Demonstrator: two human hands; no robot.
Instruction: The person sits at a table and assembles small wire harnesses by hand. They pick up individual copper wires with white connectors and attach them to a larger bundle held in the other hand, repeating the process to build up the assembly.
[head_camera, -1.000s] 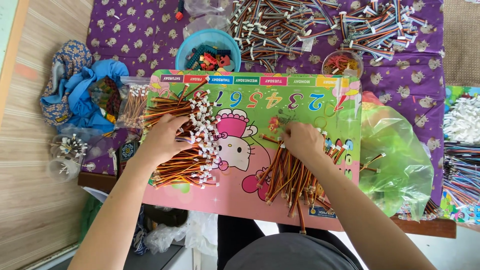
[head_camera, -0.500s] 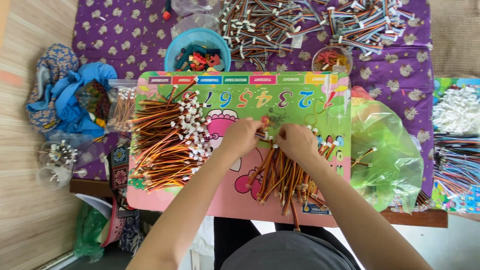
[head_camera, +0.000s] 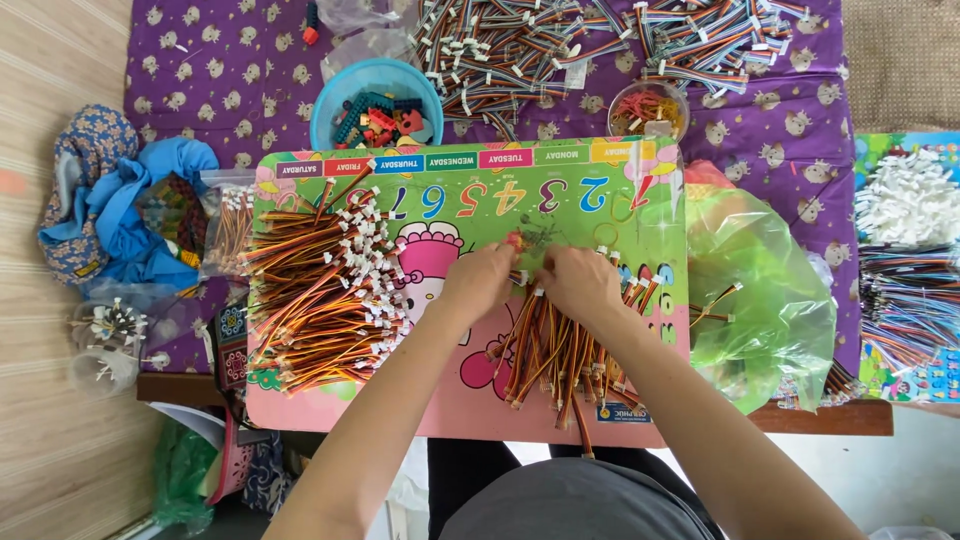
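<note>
Both grips pinch one small connector: left hand (head_camera: 480, 280), right hand (head_camera: 580, 285). Risk: wires (head_camera: 560, 350) under the right wrist may snag and scatter off the board (head_camera: 460, 400).

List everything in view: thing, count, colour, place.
board: one, green and pink, table centre
short wire pile: one, orange-brown with white plugs, board left
loose wire heap: one, same colours, under the hands
bowl: one, blue, above board
small clear bowl: one, red bits inside, above board
ribbon cables: many, multicoloured, top
plastic bag: one, green, right of board
cloth: one bundle, blue, left
left hand: on heap, fingers pinched
right hand: on heap
</note>
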